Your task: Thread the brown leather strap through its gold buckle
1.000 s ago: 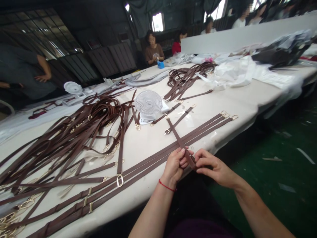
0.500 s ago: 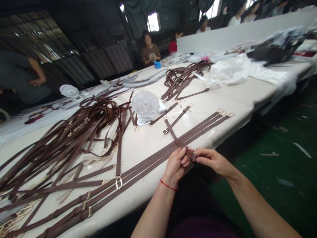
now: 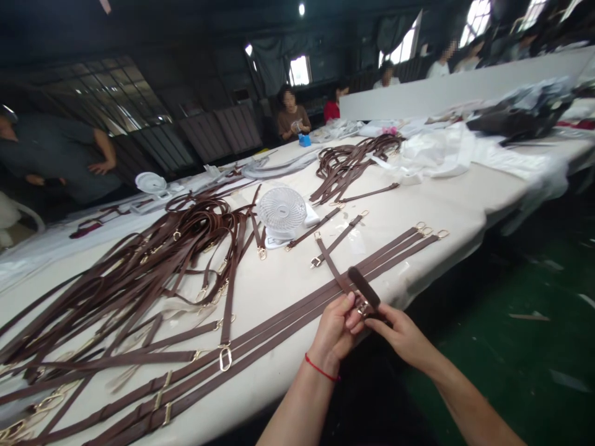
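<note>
A short brown strap (image 3: 331, 263) runs from a gold ring lying on the table to my hands at the table's front edge. My left hand (image 3: 338, 325), with a red string at the wrist, is closed on it just below a metal buckle (image 3: 364, 307). My right hand (image 3: 398, 331) pinches the same strap beside the buckle, fingers and thumb pressed together. The strap's dark free end (image 3: 363, 287) sticks up above the fingers. Under and behind it lie long brown straps (image 3: 390, 251) side by side, with gold rings at their far ends.
A large heap of brown straps (image 3: 186, 229) covers the left of the table. A white fan (image 3: 281, 209) stands mid-table, with shorter buckled straps (image 3: 341, 238) near it. Further back are another strap pile (image 3: 353, 161) and white plastic (image 3: 434, 152). Several people sit or stand beyond.
The strap's end, earlier down between my fingers, now stands up above the buckle, which has come into sight. My right hand has shifted slightly. The whole view has tilted upward a little.
</note>
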Motion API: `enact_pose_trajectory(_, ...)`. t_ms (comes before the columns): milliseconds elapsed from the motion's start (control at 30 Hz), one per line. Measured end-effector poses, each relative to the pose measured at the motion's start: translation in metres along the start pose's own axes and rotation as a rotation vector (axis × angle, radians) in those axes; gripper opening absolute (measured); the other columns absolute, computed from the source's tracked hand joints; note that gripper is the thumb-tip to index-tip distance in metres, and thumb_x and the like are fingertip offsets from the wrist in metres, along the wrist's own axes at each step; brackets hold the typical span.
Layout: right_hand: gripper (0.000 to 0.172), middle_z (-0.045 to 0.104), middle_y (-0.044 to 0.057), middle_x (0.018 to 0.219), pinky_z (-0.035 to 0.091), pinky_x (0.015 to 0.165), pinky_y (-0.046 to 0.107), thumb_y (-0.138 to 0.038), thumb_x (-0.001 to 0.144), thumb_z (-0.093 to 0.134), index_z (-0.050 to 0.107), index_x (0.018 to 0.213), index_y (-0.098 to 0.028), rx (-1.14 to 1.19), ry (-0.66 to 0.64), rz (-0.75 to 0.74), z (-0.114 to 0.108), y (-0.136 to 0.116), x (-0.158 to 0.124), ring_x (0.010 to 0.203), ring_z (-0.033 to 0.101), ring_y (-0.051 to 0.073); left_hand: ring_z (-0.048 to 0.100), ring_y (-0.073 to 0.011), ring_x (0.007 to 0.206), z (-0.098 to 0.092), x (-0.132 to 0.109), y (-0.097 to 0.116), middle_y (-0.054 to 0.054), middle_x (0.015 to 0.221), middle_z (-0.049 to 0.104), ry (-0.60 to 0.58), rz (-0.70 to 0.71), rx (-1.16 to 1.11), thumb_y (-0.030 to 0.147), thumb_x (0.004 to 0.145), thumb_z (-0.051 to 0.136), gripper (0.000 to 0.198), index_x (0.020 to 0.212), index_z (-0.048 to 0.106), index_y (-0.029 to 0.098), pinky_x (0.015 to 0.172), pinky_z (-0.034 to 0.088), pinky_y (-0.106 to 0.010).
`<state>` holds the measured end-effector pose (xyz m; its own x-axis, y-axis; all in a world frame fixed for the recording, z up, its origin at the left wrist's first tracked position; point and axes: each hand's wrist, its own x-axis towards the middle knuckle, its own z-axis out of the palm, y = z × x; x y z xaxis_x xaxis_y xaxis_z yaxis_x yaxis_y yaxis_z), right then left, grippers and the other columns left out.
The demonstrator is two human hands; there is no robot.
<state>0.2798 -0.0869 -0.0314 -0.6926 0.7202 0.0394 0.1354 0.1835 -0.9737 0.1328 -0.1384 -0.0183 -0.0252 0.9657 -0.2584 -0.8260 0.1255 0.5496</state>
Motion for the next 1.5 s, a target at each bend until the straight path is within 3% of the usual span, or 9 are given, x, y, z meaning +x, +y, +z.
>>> enact_pose_trajectory(133, 0.037, 0.055, -0.001, 0.074, 0.041, 0.063, 0.025, -0.044, 0.093, 0.052, 0.06, 0.119, -0.019, 0.103, -0.092, 0.064, 0.001, 0.008, -0.007, 0.064, 0.047, 0.012, 0.025, 0.0012, 0.039, 0.005, -0.006, 0.008, -0.007, 0.072, 0.063, 0.032, 0.013, 0.045, 0.021, 0.076, 0.071, 0.025, 0.093, 0.061, 0.006, 0.038, 0.016, -0.015)
enact_pose_trajectory(200, 0.036, 0.048, -0.003, 0.067, 0.036, 0.058, 0.024, -0.044, 0.093, 0.053, 0.061, 0.115, -0.017, 0.128, -0.145, 0.093, -0.004, 0.013, -0.008, 0.058, 0.04, 0.01, 0.027, 0.0017, 0.04, 0.007, -0.008, 0.01, -0.012, 0.084, 0.067, 0.046, 0.022, 0.063, 0.019, 0.075, 0.07, 0.025, 0.095, 0.06, 0.007, 0.038, 0.015, -0.015)
enact_pose_trajectory(367, 0.041, 0.045, -0.004, 0.06, 0.032, 0.053, 0.023, -0.048, 0.09, 0.055, 0.061, 0.114, -0.015, 0.218, -0.197, 0.157, -0.012, 0.019, -0.008, 0.053, 0.038, 0.009, 0.024, 0.002, 0.039, 0.011, -0.006, 0.004, -0.012, 0.083, 0.066, 0.041, 0.005, 0.092, 0.021, 0.075, 0.07, 0.025, 0.093, 0.059, 0.007, 0.038, 0.012, -0.017)
enact_pose_trajectory(567, 0.052, 0.044, -0.006, 0.05, 0.021, 0.039, 0.018, -0.059, 0.087, 0.054, 0.063, 0.111, -0.014, 0.293, -0.117, 0.269, -0.003, 0.021, -0.007, 0.038, 0.031, 0.004, 0.04, -0.0039, 0.047, 0.014, -0.008, 0.001, -0.003, 0.072, 0.058, -0.053, -0.041, 0.202, 0.021, 0.073, 0.073, 0.031, 0.098, 0.058, 0.01, 0.043, 0.024, -0.019)
enact_pose_trajectory(800, 0.051, 0.053, 0.0, 0.058, 0.019, 0.037, 0.02, -0.063, 0.081, 0.059, 0.071, 0.089, -0.014, 0.262, -0.136, 0.192, -0.005, 0.012, 0.003, 0.04, 0.032, 0.005, 0.029, -0.0014, 0.042, 0.013, -0.005, 0.006, -0.005, 0.072, 0.059, -0.014, -0.007, 0.208, 0.02, 0.071, 0.072, 0.024, 0.088, 0.059, 0.009, 0.04, 0.014, -0.019)
enact_pose_trajectory(1033, 0.045, 0.065, 0.005, 0.078, 0.021, 0.043, 0.02, -0.055, 0.09, 0.051, 0.068, 0.096, -0.014, 0.229, -0.175, 0.129, -0.009, 0.007, 0.0, 0.045, 0.033, 0.004, 0.03, -0.0012, 0.044, 0.009, -0.007, -0.002, -0.003, 0.076, 0.058, -0.008, 0.006, 0.189, 0.027, 0.073, 0.073, 0.031, 0.094, 0.056, 0.011, 0.041, 0.017, -0.018)
enact_pose_trajectory(1133, 0.045, 0.057, 0.001, 0.065, 0.022, 0.043, 0.021, -0.056, 0.09, 0.051, 0.065, 0.081, -0.014, 0.188, -0.134, 0.124, -0.009, 0.013, -0.003, 0.045, 0.032, 0.005, 0.038, -0.004, 0.046, 0.01, -0.009, -0.004, 0.001, 0.066, 0.053, 0.036, 0.041, 0.32, 0.03, 0.073, 0.074, 0.029, 0.089, 0.056, 0.012, 0.042, 0.023, -0.019)
enact_pose_trajectory(1267, 0.047, 0.04, -0.005, 0.049, 0.021, 0.044, 0.021, -0.059, 0.088, 0.052, 0.063, 0.078, -0.015, 0.141, -0.1, 0.155, -0.007, 0.026, -0.003, 0.044, 0.031, 0.007, 0.034, -0.0038, 0.038, 0.008, -0.01, -0.004, 0.004, 0.053, 0.046, 0.022, -0.049, 0.442, 0.033, 0.074, 0.072, 0.026, 0.075, 0.055, 0.013, 0.037, 0.021, -0.02)
enact_pose_trajectory(1500, 0.052, 0.043, -0.003, 0.053, 0.022, 0.043, 0.022, -0.061, 0.088, 0.05, 0.066, 0.077, -0.014, 0.139, -0.163, 0.148, -0.005, 0.02, 0.0, 0.045, 0.032, 0.007, 0.03, -0.0028, 0.033, 0.001, -0.011, 0.002, 0.003, 0.05, 0.049, -0.032, -0.229, 0.396, 0.044, 0.074, 0.07, 0.034, 0.073, 0.053, 0.014, 0.033, 0.014, -0.02)
